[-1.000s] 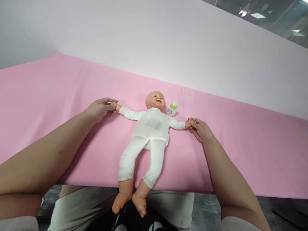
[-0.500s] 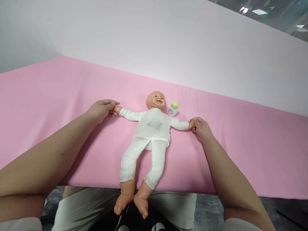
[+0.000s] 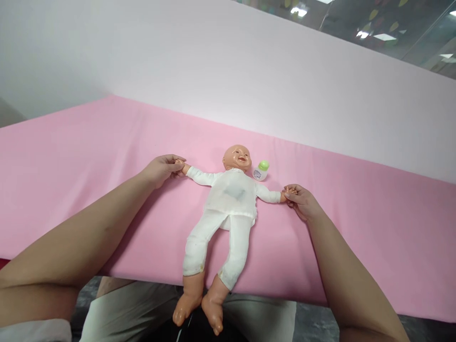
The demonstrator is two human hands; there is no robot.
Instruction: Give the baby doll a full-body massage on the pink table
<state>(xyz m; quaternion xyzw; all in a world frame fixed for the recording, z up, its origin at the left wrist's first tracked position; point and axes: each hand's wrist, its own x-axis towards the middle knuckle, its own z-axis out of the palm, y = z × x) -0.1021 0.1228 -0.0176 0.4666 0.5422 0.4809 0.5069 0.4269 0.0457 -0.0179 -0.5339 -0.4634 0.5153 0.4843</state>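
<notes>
A baby doll (image 3: 228, 204) in a white suit lies face up on the pink cloth-covered table (image 3: 89, 156), arms spread wide. Its bare feet hang over the near edge above my lap. My left hand (image 3: 162, 169) pinches the doll's hand on the left side. My right hand (image 3: 301, 202) pinches the doll's other hand on the right. A small white bottle with a green cap (image 3: 261, 170) lies just right of the doll's head, untouched.
A pale pink backdrop (image 3: 249, 76) rises behind the table. Glass panels and ceiling lights (image 3: 384, 23) show at the top right. My light trousers (image 3: 142, 313) and dark floor lie below the table's near edge.
The view has shifted so the doll sits slightly lower and further right. Both hands keep hold of the doll's hands; its arms stay spread.
</notes>
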